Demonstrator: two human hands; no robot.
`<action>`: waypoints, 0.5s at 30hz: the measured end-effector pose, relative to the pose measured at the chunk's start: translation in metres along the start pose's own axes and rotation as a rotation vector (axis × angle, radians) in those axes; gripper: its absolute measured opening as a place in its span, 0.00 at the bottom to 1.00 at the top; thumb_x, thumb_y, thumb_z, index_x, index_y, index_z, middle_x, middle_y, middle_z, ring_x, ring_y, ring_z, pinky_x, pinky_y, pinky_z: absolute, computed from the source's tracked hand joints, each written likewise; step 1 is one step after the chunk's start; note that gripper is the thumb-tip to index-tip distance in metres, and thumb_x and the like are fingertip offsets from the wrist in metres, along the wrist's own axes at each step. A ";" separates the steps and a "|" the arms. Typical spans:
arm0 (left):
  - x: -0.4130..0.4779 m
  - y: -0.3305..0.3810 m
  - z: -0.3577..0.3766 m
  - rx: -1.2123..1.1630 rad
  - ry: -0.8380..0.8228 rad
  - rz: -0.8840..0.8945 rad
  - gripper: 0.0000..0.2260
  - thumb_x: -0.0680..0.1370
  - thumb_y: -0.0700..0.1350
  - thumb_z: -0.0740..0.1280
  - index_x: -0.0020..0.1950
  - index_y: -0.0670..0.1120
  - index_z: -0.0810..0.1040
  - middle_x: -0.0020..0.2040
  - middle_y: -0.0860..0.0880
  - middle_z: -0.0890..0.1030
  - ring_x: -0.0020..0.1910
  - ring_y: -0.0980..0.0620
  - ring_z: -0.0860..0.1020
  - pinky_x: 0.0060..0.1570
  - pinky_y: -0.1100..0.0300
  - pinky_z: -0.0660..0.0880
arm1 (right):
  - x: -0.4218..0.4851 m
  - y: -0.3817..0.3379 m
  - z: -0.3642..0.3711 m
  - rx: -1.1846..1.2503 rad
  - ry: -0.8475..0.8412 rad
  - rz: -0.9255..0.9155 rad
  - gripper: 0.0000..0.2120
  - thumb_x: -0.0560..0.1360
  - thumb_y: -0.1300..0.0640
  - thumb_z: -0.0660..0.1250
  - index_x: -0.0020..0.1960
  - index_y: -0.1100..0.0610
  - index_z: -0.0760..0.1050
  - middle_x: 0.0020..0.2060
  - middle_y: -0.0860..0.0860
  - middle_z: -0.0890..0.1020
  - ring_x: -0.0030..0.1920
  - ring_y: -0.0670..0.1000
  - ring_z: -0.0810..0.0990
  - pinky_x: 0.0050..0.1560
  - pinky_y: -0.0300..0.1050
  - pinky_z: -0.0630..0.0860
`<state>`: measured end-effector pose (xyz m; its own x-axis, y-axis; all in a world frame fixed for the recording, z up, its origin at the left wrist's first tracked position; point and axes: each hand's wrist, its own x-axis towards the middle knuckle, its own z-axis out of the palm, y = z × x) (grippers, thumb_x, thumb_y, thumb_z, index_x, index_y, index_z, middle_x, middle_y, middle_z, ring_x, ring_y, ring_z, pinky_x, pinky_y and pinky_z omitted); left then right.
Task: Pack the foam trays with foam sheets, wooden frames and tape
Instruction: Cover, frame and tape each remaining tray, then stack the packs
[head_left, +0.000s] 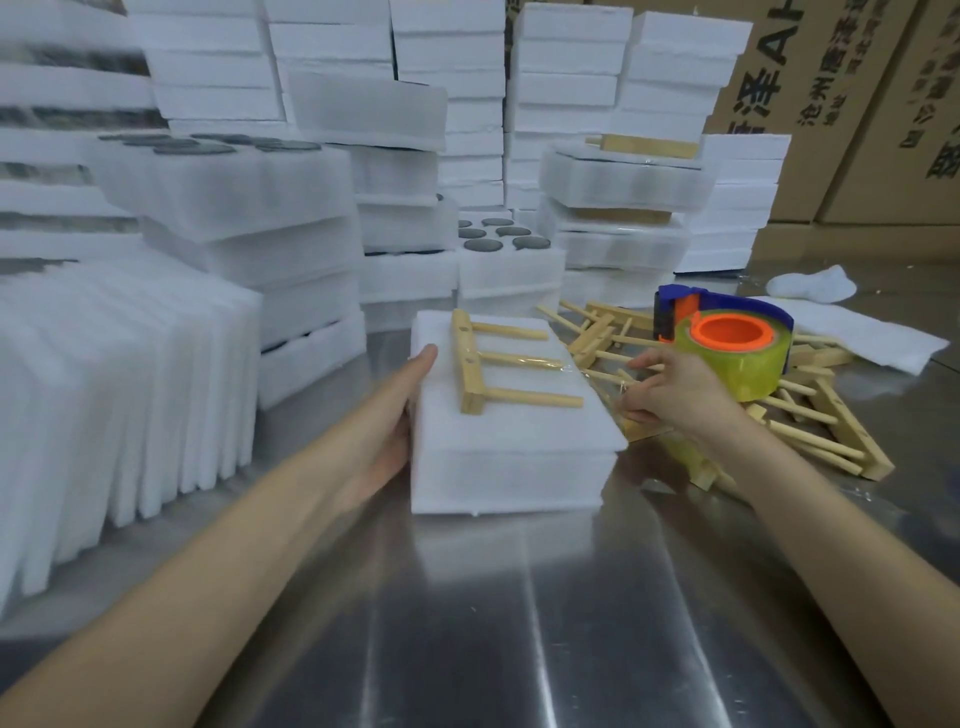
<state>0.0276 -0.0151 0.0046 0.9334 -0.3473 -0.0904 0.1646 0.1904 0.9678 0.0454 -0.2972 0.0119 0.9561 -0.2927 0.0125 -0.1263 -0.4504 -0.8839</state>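
A brushed-metal counter (571, 623) is filling the lower half of the view, its surface shining and throwing back long pale streaks of light that are running toward the near edge. Darker bands are lying between those streaks, and blurred reflections are showing in the sheen. Along the far right, tall brown cardboard cartons (857, 104) are standing side by side at the back of the counter, rising past the top edge and carrying large dark printed characters. The light is falling cool, soft and even.
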 end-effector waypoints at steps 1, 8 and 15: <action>0.000 -0.001 0.003 -0.052 -0.010 -0.007 0.29 0.73 0.58 0.66 0.72 0.51 0.67 0.63 0.49 0.80 0.60 0.51 0.80 0.62 0.51 0.73 | 0.000 0.000 0.000 0.000 0.002 0.002 0.20 0.68 0.72 0.70 0.57 0.59 0.73 0.38 0.64 0.84 0.33 0.53 0.79 0.38 0.44 0.77; 0.003 -0.007 0.009 -0.282 0.050 -0.002 0.55 0.58 0.34 0.77 0.75 0.64 0.52 0.59 0.49 0.82 0.50 0.51 0.84 0.37 0.55 0.81 | -0.004 0.001 -0.003 0.062 -0.007 0.016 0.18 0.69 0.74 0.68 0.55 0.61 0.73 0.28 0.55 0.81 0.24 0.46 0.78 0.25 0.35 0.72; -0.004 0.009 -0.005 -0.410 0.082 0.091 0.39 0.64 0.35 0.68 0.75 0.50 0.64 0.60 0.43 0.78 0.50 0.46 0.80 0.45 0.52 0.80 | -0.020 -0.021 -0.006 0.283 -0.024 -0.050 0.17 0.71 0.74 0.69 0.57 0.66 0.72 0.30 0.56 0.83 0.30 0.47 0.83 0.30 0.37 0.79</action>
<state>0.0274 -0.0073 0.0124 0.9695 -0.2412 -0.0430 0.1779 0.5723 0.8005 0.0270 -0.2869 0.0333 0.9658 -0.2540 0.0512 -0.0032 -0.2092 -0.9779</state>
